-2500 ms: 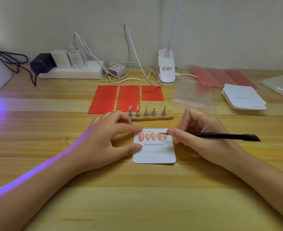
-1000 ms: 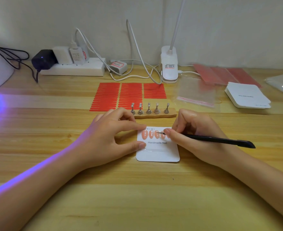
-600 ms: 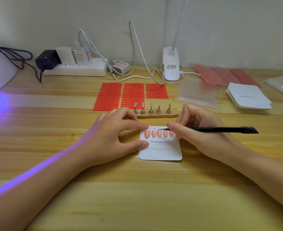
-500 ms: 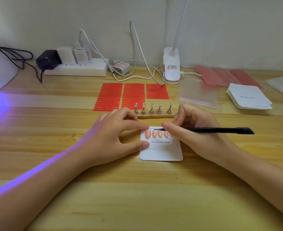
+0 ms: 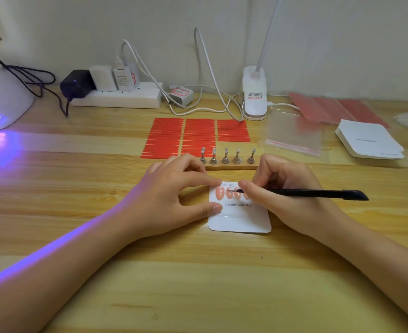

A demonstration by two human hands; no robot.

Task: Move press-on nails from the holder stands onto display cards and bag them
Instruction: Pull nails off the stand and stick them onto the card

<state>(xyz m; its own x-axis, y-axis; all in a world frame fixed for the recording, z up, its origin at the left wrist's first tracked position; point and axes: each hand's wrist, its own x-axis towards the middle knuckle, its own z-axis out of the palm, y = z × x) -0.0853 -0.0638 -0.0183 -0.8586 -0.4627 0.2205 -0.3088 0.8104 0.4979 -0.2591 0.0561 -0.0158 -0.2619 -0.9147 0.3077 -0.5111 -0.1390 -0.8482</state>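
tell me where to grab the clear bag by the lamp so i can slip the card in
Pinch the clear bag at its near edge, the one with the pink strip, coming from the front. It lies flat on the table, that edge faces you and nothing lies on it.

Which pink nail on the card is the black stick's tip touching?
The third nail from the left on the card. The black stick in the right hand points at it; the others sit untouched.

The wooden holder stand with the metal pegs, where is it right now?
In the head view the wooden holder stand lies mid-table, just beyond the display card, in front of the red strips.
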